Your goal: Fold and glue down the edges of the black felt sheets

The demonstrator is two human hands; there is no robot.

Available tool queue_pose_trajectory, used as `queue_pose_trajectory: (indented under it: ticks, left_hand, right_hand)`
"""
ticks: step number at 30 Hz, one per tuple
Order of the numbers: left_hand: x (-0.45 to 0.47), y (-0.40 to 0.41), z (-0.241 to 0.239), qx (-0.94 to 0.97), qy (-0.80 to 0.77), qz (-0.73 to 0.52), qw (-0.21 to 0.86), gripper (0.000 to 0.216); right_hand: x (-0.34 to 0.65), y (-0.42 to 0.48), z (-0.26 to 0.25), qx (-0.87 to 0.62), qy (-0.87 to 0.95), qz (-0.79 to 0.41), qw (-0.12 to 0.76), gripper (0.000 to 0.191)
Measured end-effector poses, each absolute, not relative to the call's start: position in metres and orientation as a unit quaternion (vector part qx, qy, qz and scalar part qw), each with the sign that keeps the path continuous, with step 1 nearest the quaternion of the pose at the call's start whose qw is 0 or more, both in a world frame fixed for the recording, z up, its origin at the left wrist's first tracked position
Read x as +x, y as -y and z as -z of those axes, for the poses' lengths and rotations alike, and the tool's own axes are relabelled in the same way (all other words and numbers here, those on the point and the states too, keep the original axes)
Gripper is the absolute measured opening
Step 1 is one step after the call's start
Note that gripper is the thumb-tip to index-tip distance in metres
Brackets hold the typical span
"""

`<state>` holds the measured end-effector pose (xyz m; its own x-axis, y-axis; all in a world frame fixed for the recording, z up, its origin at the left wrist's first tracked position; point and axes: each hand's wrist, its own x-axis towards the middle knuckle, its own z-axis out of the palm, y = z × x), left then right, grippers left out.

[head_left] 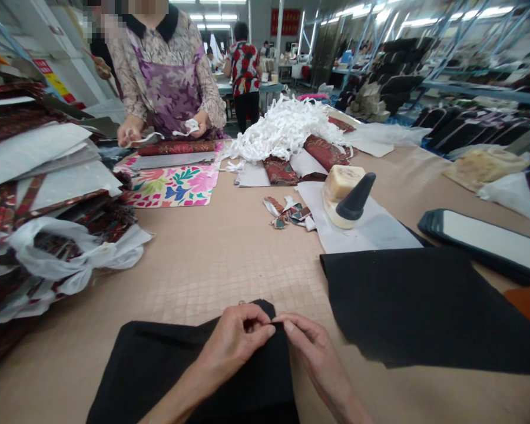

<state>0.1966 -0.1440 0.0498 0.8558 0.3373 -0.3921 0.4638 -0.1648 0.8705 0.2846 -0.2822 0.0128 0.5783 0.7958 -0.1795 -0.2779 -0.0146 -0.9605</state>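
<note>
A piece of black fabric [159, 359] lies on the tan table in front of me. At its upper right corner my left hand [234, 338] pinches the edge between thumb and fingers. Coming in from the right, my right hand [311, 344] pinches the same edge, its fingertips almost touching those of the left. Part of the fabric is covered by my left hand and forearm. A second piece of black fabric [406, 300] rests to the right, apart from both hands.
Beyond it, a cream container [344, 182] with a dark cone-shaped cap stands on white sheets. Fabric scraps [289, 212] lie nearby. White strips [287, 126] are heaped farther back. Stacked patterned fabric [48, 206] rises at left. A co-worker [172, 82] handles a white strip across the table.
</note>
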Motion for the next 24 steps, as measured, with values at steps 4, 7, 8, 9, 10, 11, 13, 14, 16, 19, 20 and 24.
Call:
queue_pose_trajectory:
  ticks: [4,7,8,9,10,11,13,14,16,19,20,24]
  left_hand:
    - [0.197,0.147,-0.05,0.806,-0.244,0.034,0.538,0.013]
    - [0.197,0.145,-0.054,0.827,-0.236,0.025,0.509,0.01]
    - [0.196,0.144,-0.055,0.826,-0.233,0.028,0.512,0.009]
    - [0.195,0.143,-0.056,0.823,-0.231,0.033,0.518,0.008]
    - [0.194,0.141,-0.056,0.818,-0.23,0.04,0.526,0.009]
    - [0.193,0.139,-0.057,0.812,-0.231,0.047,0.534,0.01]
    - [0.191,0.136,-0.057,0.805,-0.238,0.058,0.541,0.012]
    - [0.19,0.135,-0.056,0.804,-0.242,0.06,0.54,0.012]
    - [0.189,0.134,-0.054,0.805,-0.246,0.058,0.537,0.011]
    - [0.189,0.136,-0.05,0.809,-0.24,0.053,0.534,0.011]
    - [0.19,0.136,-0.049,0.811,-0.236,0.051,0.533,0.012]
    - [0.187,0.132,-0.049,0.82,-0.22,0.067,0.524,0.013]
  right_hand:
    - [0.28,0.278,-0.016,-0.628,0.211,-0.36,0.657,0.03]
    - [0.278,0.272,-0.02,-0.668,0.192,-0.332,0.638,0.026]
    - [0.278,0.271,-0.019,-0.671,0.183,-0.331,0.638,0.027]
    - [0.279,0.271,-0.018,-0.669,0.175,-0.336,0.639,0.028]
    - [0.28,0.271,-0.016,-0.663,0.167,-0.345,0.643,0.028]
    - [0.28,0.271,-0.013,-0.652,0.154,-0.355,0.652,0.029]
    - [0.282,0.272,-0.007,-0.614,0.106,-0.373,0.688,0.033]
    - [0.282,0.273,-0.005,-0.588,0.073,-0.38,0.71,0.036]
    - [0.282,0.272,-0.003,-0.545,0.023,-0.39,0.742,0.046]
    - [0.281,0.269,-0.006,-0.582,0.064,-0.39,0.71,0.049]
    - [0.28,0.267,-0.009,-0.611,0.1,-0.382,0.686,0.045]
    - [0.277,0.261,-0.013,-0.675,0.168,-0.345,0.631,0.031]
